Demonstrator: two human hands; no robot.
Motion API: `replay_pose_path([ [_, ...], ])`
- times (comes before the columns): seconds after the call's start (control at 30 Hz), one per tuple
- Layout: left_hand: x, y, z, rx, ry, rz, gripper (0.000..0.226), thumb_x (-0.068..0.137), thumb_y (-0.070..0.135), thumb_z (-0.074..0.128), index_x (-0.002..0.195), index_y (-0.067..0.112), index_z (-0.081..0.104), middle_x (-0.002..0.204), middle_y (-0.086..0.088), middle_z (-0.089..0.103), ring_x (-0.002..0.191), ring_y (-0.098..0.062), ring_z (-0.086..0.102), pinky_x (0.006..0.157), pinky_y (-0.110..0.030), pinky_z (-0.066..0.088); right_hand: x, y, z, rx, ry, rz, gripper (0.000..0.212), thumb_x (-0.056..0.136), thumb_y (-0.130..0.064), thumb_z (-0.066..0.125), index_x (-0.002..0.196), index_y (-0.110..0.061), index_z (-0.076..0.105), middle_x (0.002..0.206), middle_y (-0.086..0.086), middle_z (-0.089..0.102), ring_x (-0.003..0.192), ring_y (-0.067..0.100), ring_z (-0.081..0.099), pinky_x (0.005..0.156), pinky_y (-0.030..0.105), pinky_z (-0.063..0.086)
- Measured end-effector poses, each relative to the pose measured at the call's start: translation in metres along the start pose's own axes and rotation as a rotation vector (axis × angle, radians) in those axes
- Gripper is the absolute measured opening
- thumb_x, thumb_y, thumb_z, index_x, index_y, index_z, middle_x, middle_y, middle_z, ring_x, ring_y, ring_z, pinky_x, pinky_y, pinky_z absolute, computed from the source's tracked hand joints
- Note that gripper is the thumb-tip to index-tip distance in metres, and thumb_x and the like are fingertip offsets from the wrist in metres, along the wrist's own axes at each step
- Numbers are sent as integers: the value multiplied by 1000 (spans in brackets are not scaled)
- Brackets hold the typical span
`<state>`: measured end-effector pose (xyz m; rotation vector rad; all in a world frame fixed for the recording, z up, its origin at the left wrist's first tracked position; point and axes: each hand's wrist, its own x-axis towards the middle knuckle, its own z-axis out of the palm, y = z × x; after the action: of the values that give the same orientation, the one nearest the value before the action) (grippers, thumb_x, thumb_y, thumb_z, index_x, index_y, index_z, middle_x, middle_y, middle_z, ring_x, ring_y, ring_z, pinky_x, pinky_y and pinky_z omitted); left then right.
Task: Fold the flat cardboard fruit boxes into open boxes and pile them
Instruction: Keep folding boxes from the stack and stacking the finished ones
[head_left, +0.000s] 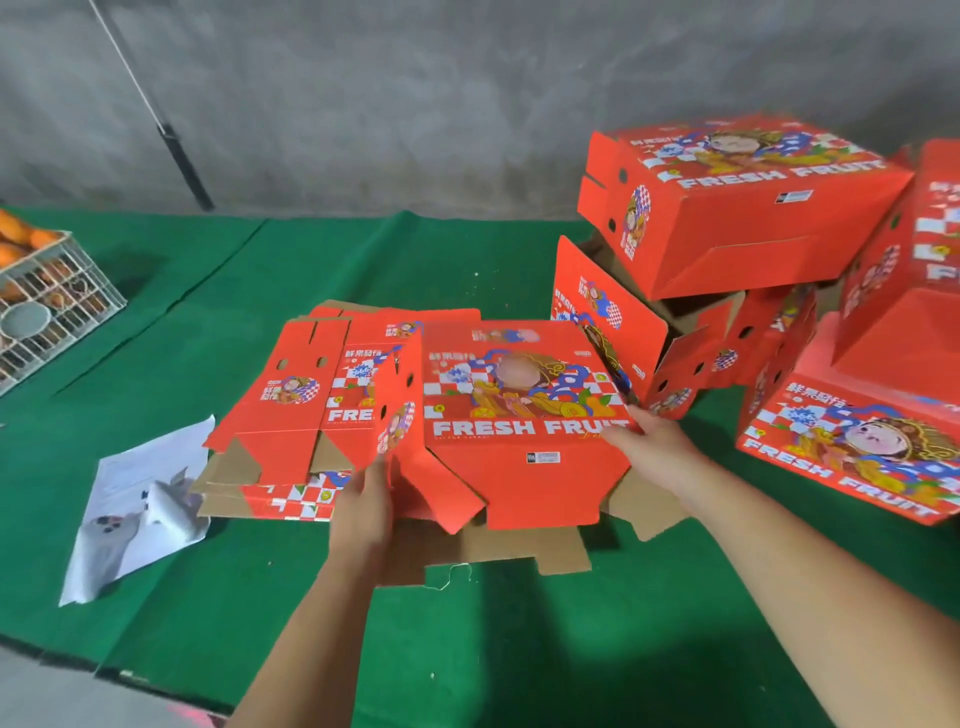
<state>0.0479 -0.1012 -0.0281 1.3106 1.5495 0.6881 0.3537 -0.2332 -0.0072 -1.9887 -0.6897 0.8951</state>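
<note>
Near the middle of the green-covered bench (234, 291), the red printed cardboard fruit box (519, 410) stands half-raised over the flat stack (291, 415) — left hand (363, 499) gripping its side panel, right hand (649, 441) pressing flat-fingered — so the bottom flaps likely need tucking next.

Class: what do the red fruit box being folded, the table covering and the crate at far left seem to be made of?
Red fruit box: corrugated cardboard, printed outside, bare brown on its inner flaps. Table covering: green felt-like cloth, matte and creased. Crate: probably pale plastic, open lattice.
</note>
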Motion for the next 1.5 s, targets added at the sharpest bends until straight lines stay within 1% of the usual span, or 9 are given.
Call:
replay_pose_path([
  [0.2,-41,31,42,-198,-366,-4,57,104,65,29,101,30,73,93,5,74,89,-16,74,78,-35,62,-16,-8,13,42,-203,48,55,88,-61,69,138,-53,47,135,-4,56,94,14,64,82,34,59],
  [0.3,-49,42,48,-212,-386,14,73,97,76,27,139,26,61,125,0,71,117,-25,68,98,-48,58,-22,1,11,56,-200,43,73,83,-62,70,149,-44,45,150,-7,49,129,20,53,113,47,42],
  [0.43,-55,45,51,-155,-444,148,111,75,94,46,163,32,21,163,9,36,146,-15,41,122,-51,32,-33,14,15,156,-174,-6,72,85,-54,74,150,-41,45,146,-15,52,126,11,55,108,37,42],
  [0.57,-58,45,63,-34,-513,366,96,76,75,70,155,45,25,151,15,45,139,-2,43,118,-42,38,-46,15,12,154,-76,-194,73,86,-51,76,151,-43,43,154,-22,36,134,-1,39,104,22,36],
  [0.7,-49,53,76,214,-344,551,98,74,51,80,154,28,28,134,5,38,130,-4,33,107,-30,34,-52,9,0,-171,-32,-416,94,72,-59,79,154,-49,34,166,-20,13,153,3,9,124,33,14],
  [0.83,-43,78,82,208,-208,476,57,86,54,76,127,23,51,103,21,59,103,-10,60,81,-24,42,-46,-6,-15,-182,229,-515,45,95,-31,71,139,-28,63,145,-4,58,135,11,51,116,30,38],
  [1.0,-51,98,68,331,-42,687,33,95,62,51,102,30,52,88,16,64,79,-15,64,69,-36,50,-49,-41,-61,-430,415,-585,19,103,-36,57,105,-30,75,76,-10,69,70,14,64,56,27,40],
  [1.3,-60,116,78,-16,-140,680,12,98,28,59,108,31,54,75,11,64,68,0,62,56,-11,41,-60,-95,-93,-618,574,-634,32,99,-45,56,83,-17,60,60,-1,53,70,37,57,59,39,44],
  [1.5,-62,123,81,-223,-350,636,9,89,24,48,85,28,56,77,-6,61,71,-23,54,63,-39,43,-65,-109,-108,-605,598,-628,24,100,-44,58,99,-23,70,80,-1,71,84,36,66,69,41,52],
])
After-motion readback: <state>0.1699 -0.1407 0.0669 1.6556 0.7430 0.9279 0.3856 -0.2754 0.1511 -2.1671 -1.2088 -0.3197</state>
